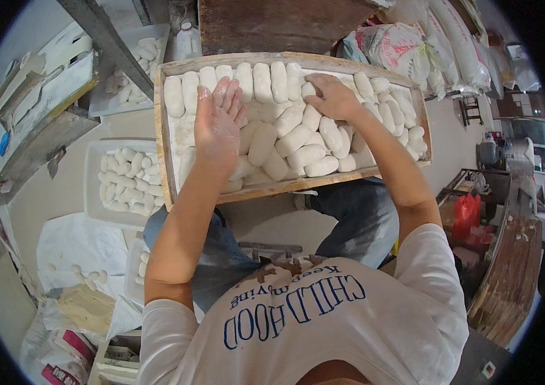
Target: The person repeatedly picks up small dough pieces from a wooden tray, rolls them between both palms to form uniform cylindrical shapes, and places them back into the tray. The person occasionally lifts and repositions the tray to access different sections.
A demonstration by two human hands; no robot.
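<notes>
A shallow wooden tray [296, 185] lies across my knees, full of white, floured oblong pieces that look like dough. Along its far side several pieces [262, 83] stand in a neat row; nearer to me others [292, 140] are heaped loosely. My left hand [220, 120], dusted with flour, is over the left part of the tray, palm turned up and fingers extended, holding nothing. At the far middle, right of the row, my right hand [332, 96] has its fingers and thumb around the end of one piece [308, 90].
On the floor at the left stand plastic tubs [87, 185] of similar white pieces. A metal post [109, 45] rises beyond the tray's left corner. Filled plastic bags [393, 45] lie past its right end. A red plastic bag [466, 216] is on a rack at the right.
</notes>
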